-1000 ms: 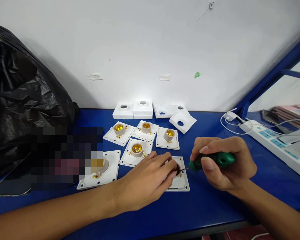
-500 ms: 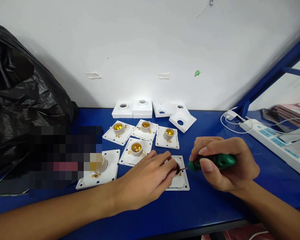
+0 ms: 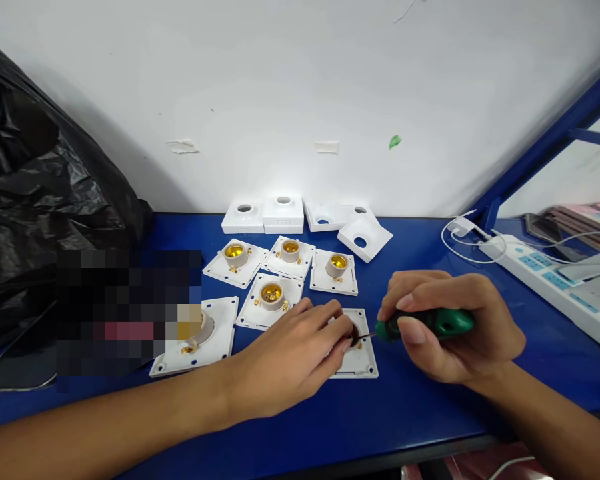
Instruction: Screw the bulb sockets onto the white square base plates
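My left hand (image 3: 290, 357) rests on a white square lamp-socket plate (image 3: 363, 360) on the blue table, fingers curled round its socket. My right hand (image 3: 450, 330) is closed on a green-handled screwdriver (image 3: 430, 323), held level, its thin tip touching the socket's side by my left fingertips. Several more white plates with brass-lined sockets (image 3: 271, 297) lie just behind. White square covers with round holes (image 3: 283, 213) stand along the wall.
A black plastic bag (image 3: 45, 200) fills the left side. A white power strip with cables (image 3: 550, 277) lies at the right, beside a blue frame post (image 3: 540, 157). A blurred patch covers part of the left table. The table's front edge (image 3: 380, 453) is close.
Both hands keep their grip and place; only the view has shifted slightly upward.
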{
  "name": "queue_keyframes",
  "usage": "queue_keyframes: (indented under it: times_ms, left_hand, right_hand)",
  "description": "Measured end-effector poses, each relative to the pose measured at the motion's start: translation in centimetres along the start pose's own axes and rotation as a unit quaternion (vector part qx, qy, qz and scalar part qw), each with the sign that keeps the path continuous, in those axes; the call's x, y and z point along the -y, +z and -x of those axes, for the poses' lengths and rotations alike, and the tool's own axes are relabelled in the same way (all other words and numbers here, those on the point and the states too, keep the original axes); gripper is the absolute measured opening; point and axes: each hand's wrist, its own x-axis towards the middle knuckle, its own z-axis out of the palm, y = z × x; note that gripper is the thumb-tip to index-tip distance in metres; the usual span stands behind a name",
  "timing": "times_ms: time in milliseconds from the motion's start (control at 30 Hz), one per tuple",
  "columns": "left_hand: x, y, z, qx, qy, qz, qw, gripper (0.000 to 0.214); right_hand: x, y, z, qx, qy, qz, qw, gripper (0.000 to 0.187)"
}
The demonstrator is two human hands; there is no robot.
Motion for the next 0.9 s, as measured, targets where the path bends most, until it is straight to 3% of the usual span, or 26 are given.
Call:
queue_keyframes:
  times_ms: [900]
  left_hand:
    - [0.03,-0.03,-0.02,0.004,-0.006,0.009,1.000,0.022]
  right_hand:
    - [0.30,0.07,-0.58,0.013,-0.016,-0.004,1.000,0.016]
